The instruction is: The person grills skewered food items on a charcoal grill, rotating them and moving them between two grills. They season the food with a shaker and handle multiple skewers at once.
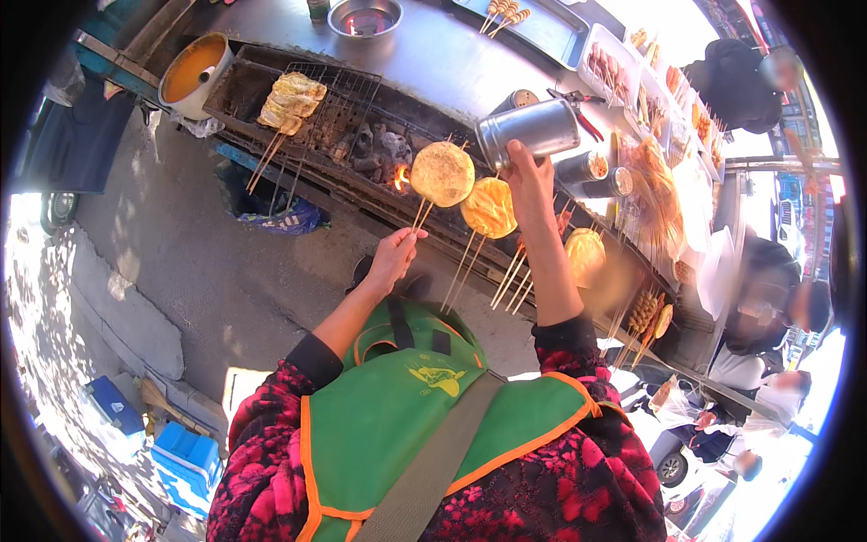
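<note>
My left hand (393,259) grips two wooden skewers that run through a round flatbread (443,174) over the charcoal grill (366,183). Small flames lick the coals just left of the bread. In my right hand (530,181) is a metal shaker can (532,132), tipped on its side, with its lid end toward the flatbread. Whether anything falls from it cannot be seen. A second skewered flatbread (489,208), golden and wrinkled, lies beside the first, below the can. Skewered cabbage-like leaves (292,101) rest on the wire rack at the left.
An enamel pot of orange sauce (196,68) stands at the grill's left end. Red-handled pliers (581,112) and more shaker cans (582,167) sit behind the grill. White trays of raw skewers (607,64) line the counter. People (758,291) stand at the right.
</note>
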`<action>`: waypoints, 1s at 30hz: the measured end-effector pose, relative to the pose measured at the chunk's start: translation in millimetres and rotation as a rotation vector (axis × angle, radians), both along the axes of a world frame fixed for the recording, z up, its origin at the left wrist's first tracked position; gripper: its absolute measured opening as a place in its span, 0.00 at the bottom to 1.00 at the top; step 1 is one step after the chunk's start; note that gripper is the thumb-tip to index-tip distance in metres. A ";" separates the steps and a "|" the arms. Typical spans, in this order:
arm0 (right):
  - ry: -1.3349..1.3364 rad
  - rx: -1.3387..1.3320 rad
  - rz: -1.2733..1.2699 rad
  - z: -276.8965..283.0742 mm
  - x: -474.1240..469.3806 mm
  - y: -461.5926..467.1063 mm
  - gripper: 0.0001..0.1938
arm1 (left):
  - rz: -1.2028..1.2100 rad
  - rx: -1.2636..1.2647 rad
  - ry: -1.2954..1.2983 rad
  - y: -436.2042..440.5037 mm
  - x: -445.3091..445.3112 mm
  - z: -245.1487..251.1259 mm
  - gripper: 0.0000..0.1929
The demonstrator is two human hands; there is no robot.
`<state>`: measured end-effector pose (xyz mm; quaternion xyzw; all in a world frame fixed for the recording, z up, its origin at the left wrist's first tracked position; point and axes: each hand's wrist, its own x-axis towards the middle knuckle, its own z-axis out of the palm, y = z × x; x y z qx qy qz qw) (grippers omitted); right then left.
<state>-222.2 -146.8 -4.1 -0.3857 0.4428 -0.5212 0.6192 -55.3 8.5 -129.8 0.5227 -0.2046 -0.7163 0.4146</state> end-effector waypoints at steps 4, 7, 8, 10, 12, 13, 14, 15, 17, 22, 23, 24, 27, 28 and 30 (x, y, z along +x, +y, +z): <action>0.038 0.077 0.086 -10.0 -8.1 4.9 0.35 | 0.038 0.002 0.018 3.7 -6.2 5.7 0.11; 0.221 0.096 -0.001 3.9 -58.2 -10.2 0.40 | 0.027 -0.041 0.019 1.1 -7.8 19.0 0.10; 0.250 0.076 -0.004 12.4 -81.0 -21.7 0.41 | 0.046 -0.039 0.034 1.5 -1.8 25.4 0.10; 0.390 -0.040 -0.062 34.7 -135.4 -44.7 0.39 | 0.140 -0.025 0.006 5.8 26.3 38.8 0.10; 0.756 -0.114 -0.098 46.2 -176.9 -85.5 0.35 | 0.223 -0.065 -0.063 4.2 64.5 45.2 0.11; 0.903 -0.156 -0.096 44.8 -194.9 -102.2 0.33 | 0.245 -0.100 -0.083 0.3 81.8 46.3 0.11; 1.176 -0.186 -0.106 39.7 -208.5 -122.6 0.32 | 0.243 -0.067 -0.134 -4.7 98.2 46.9 0.11; 1.425 -0.243 -0.106 31.4 -218.0 -142.3 0.32 | 0.241 -0.052 -0.165 -10.6 114.3 46.8 0.11; 1.678 -0.242 -0.038 5.5 -227.5 -170.6 0.32 | 0.231 -0.018 -0.192 -19.2 135.9 42.2 0.11; 1.970 -0.154 0.261 -38.0 -239.4 -194.9 0.32 | 0.241 0.072 -0.257 -34.3 152.0 27.8 0.11; 1.942 -0.174 0.273 -37.7 -233.6 -193.0 0.32 | 0.214 0.026 -0.273 -32.9 152.1 29.0 0.12; 1.943 -0.197 0.270 -29.5 -223.7 -193.1 0.32 | 0.220 0.037 -0.395 -31.4 151.2 31.1 0.15; 1.670 -0.424 0.222 27.2 -158.9 -176.6 0.28 | 0.235 -0.419 -1.292 -5.5 137.7 46.1 0.20; 1.450 -0.592 0.259 55.7 -126.3 -166.7 0.25 | 0.221 -0.529 -1.394 5.9 126.5 51.8 0.19; 1.002 -0.833 0.328 108.4 -64.6 -124.8 0.20 | 0.116 -0.575 -1.292 21.0 86.0 51.0 0.19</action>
